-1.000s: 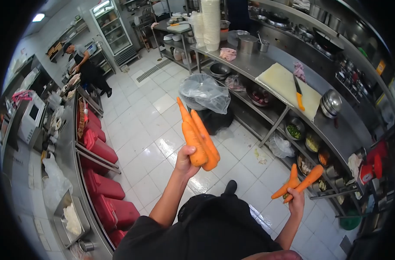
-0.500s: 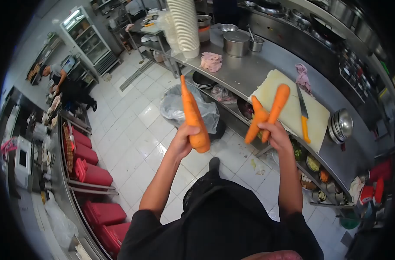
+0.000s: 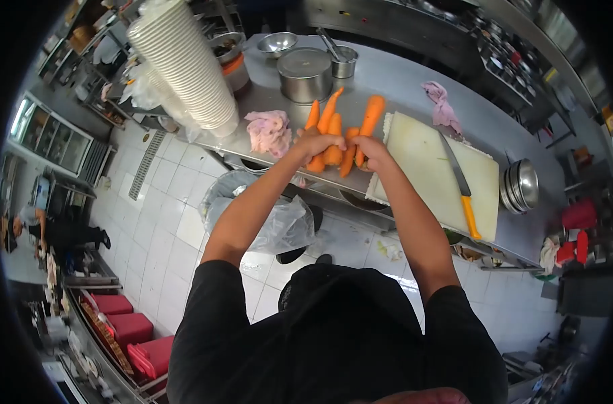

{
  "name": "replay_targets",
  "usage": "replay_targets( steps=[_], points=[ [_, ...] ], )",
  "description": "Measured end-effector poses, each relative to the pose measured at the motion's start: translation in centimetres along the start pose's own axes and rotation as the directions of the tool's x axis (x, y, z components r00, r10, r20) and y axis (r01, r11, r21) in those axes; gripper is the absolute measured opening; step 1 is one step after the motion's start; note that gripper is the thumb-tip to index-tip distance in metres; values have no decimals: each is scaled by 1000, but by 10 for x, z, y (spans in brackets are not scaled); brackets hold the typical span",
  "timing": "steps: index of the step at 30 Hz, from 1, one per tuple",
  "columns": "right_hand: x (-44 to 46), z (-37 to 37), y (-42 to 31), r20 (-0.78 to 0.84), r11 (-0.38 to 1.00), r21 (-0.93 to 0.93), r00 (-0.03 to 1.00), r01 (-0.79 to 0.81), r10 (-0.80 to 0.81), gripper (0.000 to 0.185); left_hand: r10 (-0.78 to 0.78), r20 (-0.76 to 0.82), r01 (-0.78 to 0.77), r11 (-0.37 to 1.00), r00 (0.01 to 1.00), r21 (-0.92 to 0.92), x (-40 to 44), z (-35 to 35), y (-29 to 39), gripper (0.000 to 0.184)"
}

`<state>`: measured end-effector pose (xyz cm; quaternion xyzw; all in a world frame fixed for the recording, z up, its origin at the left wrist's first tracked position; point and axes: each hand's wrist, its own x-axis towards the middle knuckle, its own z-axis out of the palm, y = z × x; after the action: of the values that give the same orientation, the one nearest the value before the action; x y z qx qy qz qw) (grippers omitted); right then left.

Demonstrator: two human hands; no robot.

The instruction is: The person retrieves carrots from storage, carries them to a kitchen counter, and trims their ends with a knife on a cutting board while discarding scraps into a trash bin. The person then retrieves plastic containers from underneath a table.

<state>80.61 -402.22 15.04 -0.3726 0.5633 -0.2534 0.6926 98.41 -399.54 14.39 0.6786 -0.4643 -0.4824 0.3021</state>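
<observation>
- White tiles (image 3: 168, 225) are covering the floor, with a drain (image 3: 147, 165) running among them.
- A steel counter (image 3: 387, 74) is curving across the room.
- A glass-doored fridge (image 3: 54, 140) is standing at the left, its light (image 3: 21, 117) glowing.
- Red bins (image 3: 131, 328) are lining the lower left.

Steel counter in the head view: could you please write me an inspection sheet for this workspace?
Surface: grey steel counter with a pale rectangular cutting board.
Things in hand: several orange carrots, by the counter's front edge.
Clutter: yellow-handled knife on the board; crumpled pink cloth beside the carrots.
Hands: left hand and right hand close together, fingers around carrots.
Cables: nothing seen.
Surroundings: clear plastic bag below the counter; red plastic bins and another person at far left.
</observation>
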Motion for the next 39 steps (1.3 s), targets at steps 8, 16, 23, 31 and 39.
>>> replay_targets(
  steps=[8, 16, 23, 31, 39],
  points=[
    [36, 8, 24, -292, 958, -231, 927, 171, -236, 47, -33, -135, 102, 831, 990, 547, 45, 13, -4, 99],
    [-28, -24, 20, -236, 880, -389, 893, 273, -382, 31, 264, -146, -115, 765, 954, 634, 48, 8, -26, 87],
    [-136, -169, 59, -502, 816, -482, 663, 319, -555, 29, 805, -114, -611, 526, 583, 591, 6, 51, 15, 50],
    [-189, -270, 107, -390, 451, -889, 643, -77, -659, 45, 777, 40, -598, 449, 628, 664, 18, 129, 45, 45],
    [-152, -278, 106, -378, 520, -853, 639, 41, -670, 43, 689, 130, -588, 488, 713, 645, 7, 231, 78, 45]
  ],
)
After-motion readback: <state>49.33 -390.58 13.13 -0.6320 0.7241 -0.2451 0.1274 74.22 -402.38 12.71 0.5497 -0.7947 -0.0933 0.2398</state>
